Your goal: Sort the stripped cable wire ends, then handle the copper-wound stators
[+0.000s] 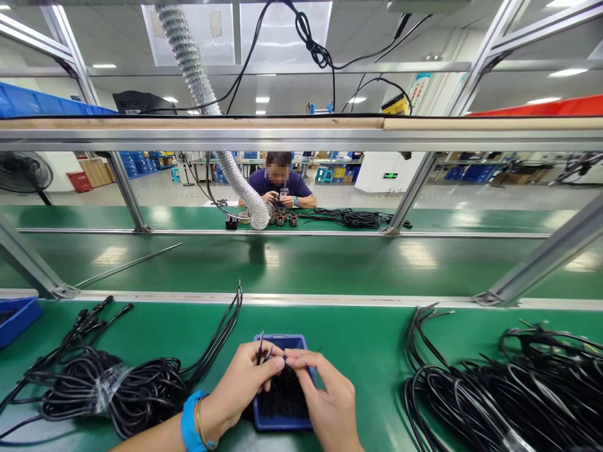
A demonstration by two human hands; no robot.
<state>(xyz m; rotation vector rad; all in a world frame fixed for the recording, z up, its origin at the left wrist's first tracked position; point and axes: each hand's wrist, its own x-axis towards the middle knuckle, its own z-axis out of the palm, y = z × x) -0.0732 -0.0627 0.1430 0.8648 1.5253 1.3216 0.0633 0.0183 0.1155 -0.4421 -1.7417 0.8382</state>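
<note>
My left hand (247,380) is closed over a small blue bin (282,425). Thin wires (260,347), one dark and one blue, stick up between its thumb and fingers. My right hand (328,392) meets it fingertip to fingertip, its thumb and forefinger pinched together. Something tiny and dark seems to lie between the fingertips, too small to make out. Beneath both hands, the bin holds a heap of thin black pieces (285,398). A blue band (191,424) circles my left wrist.
A tied bundle of black cables (117,389) lies at left, another pile of black cables (475,395) at right. A blue tray (19,320) sits at the left edge. Metal framing (301,138) crosses ahead, with a hanging silver duct (240,185). Opposite, a person (301,185) works.
</note>
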